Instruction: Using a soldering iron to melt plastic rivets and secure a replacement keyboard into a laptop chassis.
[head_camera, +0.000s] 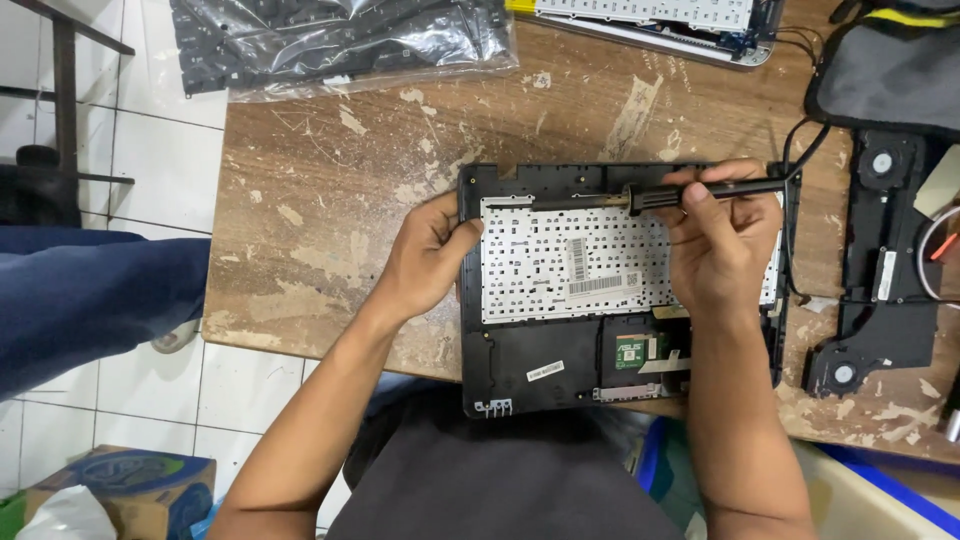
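Observation:
A black laptop palmrest shell (530, 365) lies face down on a worn wooden table (320, 200), with the white metal back of its keyboard (560, 260) showing. My left hand (425, 260) grips the shell's left edge. My right hand (715, 250) holds a black soldering iron (700, 192) level, its thin tip pointing left along the keyboard's top edge. The iron's cable runs off to the right. A small green circuit board (630, 352) sits in the lower part of the shell.
A bagged black keyboard (340, 40) lies at the back left, another laptop part (660, 20) at the back middle. A black frame with speakers (880, 290) and a dark pouch (890, 70) are at the right. A cardboard box (120, 490) stands on the tiled floor.

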